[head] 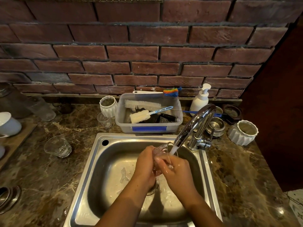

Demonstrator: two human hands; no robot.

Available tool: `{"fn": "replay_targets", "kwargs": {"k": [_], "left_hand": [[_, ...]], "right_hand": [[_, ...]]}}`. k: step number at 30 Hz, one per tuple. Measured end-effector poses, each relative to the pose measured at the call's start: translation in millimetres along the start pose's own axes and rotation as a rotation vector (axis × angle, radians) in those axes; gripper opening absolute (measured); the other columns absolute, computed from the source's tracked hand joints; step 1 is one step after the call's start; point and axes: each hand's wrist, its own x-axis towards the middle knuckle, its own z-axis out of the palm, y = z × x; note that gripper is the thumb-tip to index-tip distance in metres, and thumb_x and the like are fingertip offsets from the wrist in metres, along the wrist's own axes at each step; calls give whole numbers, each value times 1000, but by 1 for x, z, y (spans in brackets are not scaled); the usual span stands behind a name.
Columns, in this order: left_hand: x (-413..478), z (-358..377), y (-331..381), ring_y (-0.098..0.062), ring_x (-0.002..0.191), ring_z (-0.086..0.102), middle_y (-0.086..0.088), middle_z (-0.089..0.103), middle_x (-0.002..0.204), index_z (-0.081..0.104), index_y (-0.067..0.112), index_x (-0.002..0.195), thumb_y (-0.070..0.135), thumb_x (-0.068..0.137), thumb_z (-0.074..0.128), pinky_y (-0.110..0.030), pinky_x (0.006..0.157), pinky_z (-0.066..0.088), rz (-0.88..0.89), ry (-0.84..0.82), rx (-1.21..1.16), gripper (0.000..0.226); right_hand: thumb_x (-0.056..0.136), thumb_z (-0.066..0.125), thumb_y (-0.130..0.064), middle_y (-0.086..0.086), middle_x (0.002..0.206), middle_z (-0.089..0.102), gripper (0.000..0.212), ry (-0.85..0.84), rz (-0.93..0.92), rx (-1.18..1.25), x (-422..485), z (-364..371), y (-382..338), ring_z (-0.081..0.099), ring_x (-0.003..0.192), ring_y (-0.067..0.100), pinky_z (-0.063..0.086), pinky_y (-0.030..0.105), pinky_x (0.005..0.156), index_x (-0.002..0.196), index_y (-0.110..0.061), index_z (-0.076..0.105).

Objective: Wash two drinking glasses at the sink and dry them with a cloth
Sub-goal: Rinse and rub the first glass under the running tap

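A clear drinking glass [161, 149] is held over the steel sink [98, 161], tilted under water running from the chrome tap [195, 122]. My left hand [145, 163] grips the glass from the left. My right hand [177, 171] wraps round its lower side from the right, wet with water. Much of the glass is hidden by both hands. A second clear glass [57, 146] stands on the marble counter left of the sink, apart from my hands. No cloth is in view.
Behind the sink stands a plastic tub [148, 128] with brushes and a sponge wand. A white soap pump bottle [200, 99] and steel bowls [215, 126] are by the tap. White ribbed pots [242, 132], a small glass [104, 120] and cups sit on the counter.
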Motion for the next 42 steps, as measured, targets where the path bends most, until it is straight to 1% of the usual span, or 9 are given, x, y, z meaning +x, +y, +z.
{"fn": "replay_targets", "kwargs": {"k": [7,10,18,21,24,28,35,38,42], "left_hand": [[-7,-2,-10,-9,88,62,4,65,94,66,23,97,36,100,43,-19,73,51,915,5,582,27],[-3,-8,-9,-9,93,59,5,61,101,68,17,106,36,100,39,-18,76,47,1087,-45,799,35],[-9,9,5,-15,70,68,-7,76,82,71,25,93,31,101,52,-29,54,51,62,-77,132,23],[-10,0,15,-24,81,75,-11,79,85,72,14,108,38,98,59,-32,59,57,-241,-128,-81,29],[-8,0,14,-20,69,76,-10,78,80,72,12,100,34,98,57,-31,54,58,-213,-126,-82,26],[-7,8,5,-18,66,63,-10,70,81,65,13,91,22,101,45,-26,47,47,214,1,168,25],[-5,-7,-7,-5,91,57,7,61,100,66,20,103,38,101,41,-17,75,47,1012,-51,881,31],[-4,-8,-8,-5,93,59,6,62,103,65,23,105,34,103,43,-18,76,50,962,-104,839,25],[-5,5,-3,-16,79,68,-5,72,90,68,23,93,25,103,50,-27,56,53,351,-83,347,20]], "right_hand": [[94,67,-25,15,102,76,24,144,554,731,19,1,-11,72,101,31,55,48,91,109,-7,71],[97,59,-12,20,105,74,18,137,677,902,25,-9,-10,72,98,33,57,47,81,109,-5,70],[90,59,-44,-2,70,74,25,98,143,44,13,-5,-11,72,69,9,57,36,68,79,-25,72],[92,46,-55,-12,93,75,36,-34,-133,-395,7,-11,-6,66,98,10,48,38,96,97,-34,74],[91,47,-53,-18,96,74,32,2,-141,-367,4,-9,-7,62,100,1,42,38,105,98,-37,74],[93,63,-29,-3,76,76,16,127,147,198,6,4,-18,73,75,11,59,30,69,85,-25,75],[86,70,-30,20,116,72,34,127,724,969,17,-4,-15,64,115,39,45,59,105,115,-12,70],[90,67,-24,20,110,74,19,143,685,919,19,-5,-12,71,104,34,55,51,93,105,-15,75],[91,60,-47,-3,77,77,19,186,304,285,14,-1,-9,74,75,12,58,31,67,85,-36,74]]}}
